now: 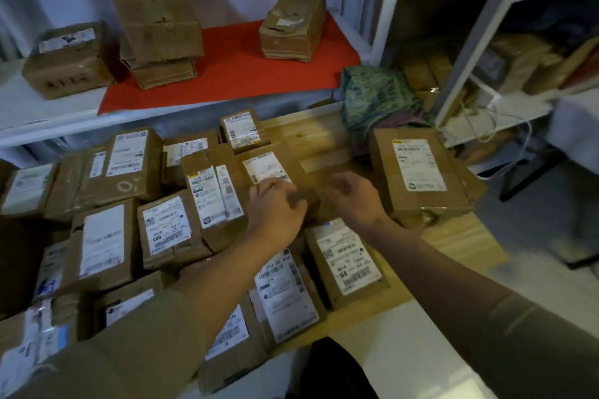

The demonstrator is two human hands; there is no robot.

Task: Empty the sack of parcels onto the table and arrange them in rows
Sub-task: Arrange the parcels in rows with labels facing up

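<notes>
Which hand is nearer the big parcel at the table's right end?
Right. The right hand hovers just left of that big parcel; the left hand sits farther left, on a small box.

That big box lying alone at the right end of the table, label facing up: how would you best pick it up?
Take the big box by its two long side edges, coming from above and the near side. It lies flat, label up, too wide for one hand. The right hand is nearest; the left hand grips a small parcel.
</notes>
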